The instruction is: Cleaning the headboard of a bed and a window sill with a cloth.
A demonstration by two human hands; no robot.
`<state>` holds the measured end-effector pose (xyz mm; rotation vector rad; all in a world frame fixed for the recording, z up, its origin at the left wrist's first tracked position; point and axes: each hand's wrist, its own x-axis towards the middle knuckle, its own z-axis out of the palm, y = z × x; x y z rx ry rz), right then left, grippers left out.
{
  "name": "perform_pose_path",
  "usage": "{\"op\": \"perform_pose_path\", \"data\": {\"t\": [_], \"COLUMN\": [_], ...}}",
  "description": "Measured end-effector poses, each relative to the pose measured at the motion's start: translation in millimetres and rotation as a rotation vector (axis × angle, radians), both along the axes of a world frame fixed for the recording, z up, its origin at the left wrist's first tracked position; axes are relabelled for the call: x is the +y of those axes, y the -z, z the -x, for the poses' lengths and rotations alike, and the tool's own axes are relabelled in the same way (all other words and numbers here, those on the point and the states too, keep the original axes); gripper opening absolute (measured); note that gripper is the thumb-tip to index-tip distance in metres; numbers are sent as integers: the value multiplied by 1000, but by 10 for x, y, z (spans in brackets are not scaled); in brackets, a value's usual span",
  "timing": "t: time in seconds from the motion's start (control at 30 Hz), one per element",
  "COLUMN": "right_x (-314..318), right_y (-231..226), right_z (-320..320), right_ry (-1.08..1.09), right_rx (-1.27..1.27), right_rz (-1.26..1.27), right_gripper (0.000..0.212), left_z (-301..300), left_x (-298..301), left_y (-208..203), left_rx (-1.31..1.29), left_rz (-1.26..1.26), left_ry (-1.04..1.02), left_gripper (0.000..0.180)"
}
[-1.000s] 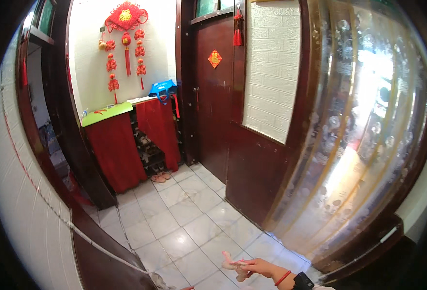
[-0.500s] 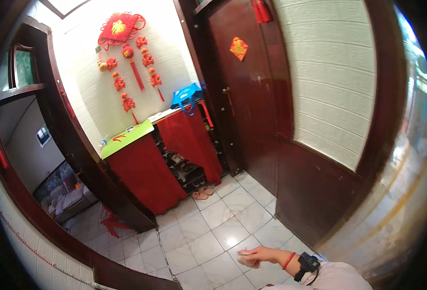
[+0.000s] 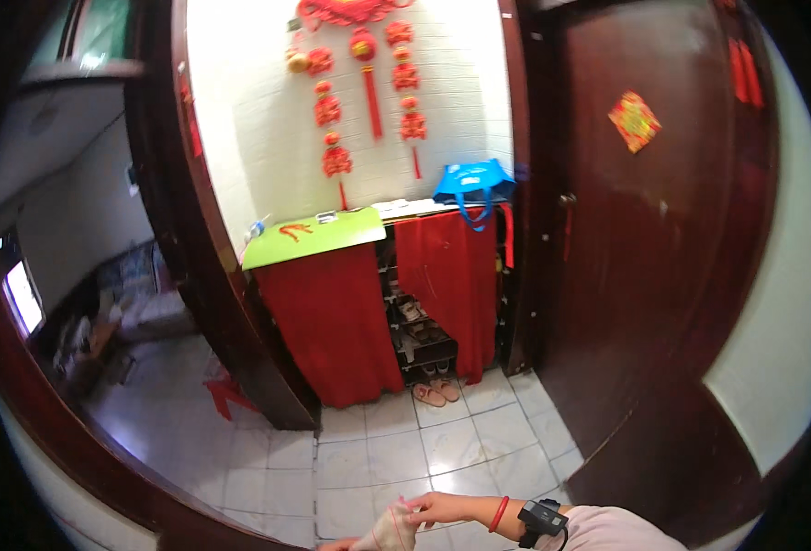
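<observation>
My right hand (image 3: 436,508) reaches in from the lower right, a red band round its wrist. Its fingers are closed on the top of a pale, limp cloth (image 3: 391,529) with a pink edge and thin reddish lines; its exact kind is not plain. Beside the lower end of the cloth, a sliver of my left hand (image 3: 338,545) shows at the bottom edge. Most of that hand is out of the picture, so its grip is hidden. A small black device (image 3: 543,521) is strapped on my right forearm.
Ahead stands a shoe rack with red curtains (image 3: 327,331) and a green top (image 3: 318,237), bearing a blue bag (image 3: 474,184). Pink slippers (image 3: 436,392) lie before it on the tiles. A dark red door (image 3: 644,230) is at right, a doorway with a red stool (image 3: 228,395) at left.
My view has swung right and come closer to the rack. The right hand with the cloth now sits lower and further left in view, and part of my left hand has appeared beside it.
</observation>
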<state>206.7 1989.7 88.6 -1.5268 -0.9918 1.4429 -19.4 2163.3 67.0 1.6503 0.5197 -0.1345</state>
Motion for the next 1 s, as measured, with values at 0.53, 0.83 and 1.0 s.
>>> {"op": "perform_pose_path", "data": {"t": [0.53,0.83,1.0], "right_x": [2123,3865,4853], "right_y": [215,-60,218], "right_z": [-2016,-2654,-1983], "right_ry": [45,-106,-578], "right_rx": [267,347,350], "right_rz": [-175,-133,-3], "right_gripper": [19,16,23], "left_z": [-1645,-1220,-1318], "left_x": [1543,2251,2768], "left_y": [-166,68,-161], "left_rx": [-148,-69,-200], "left_rz": [144,373,293], "left_ry": [-251,-965,-991], "left_gripper": [54,56,69]}}
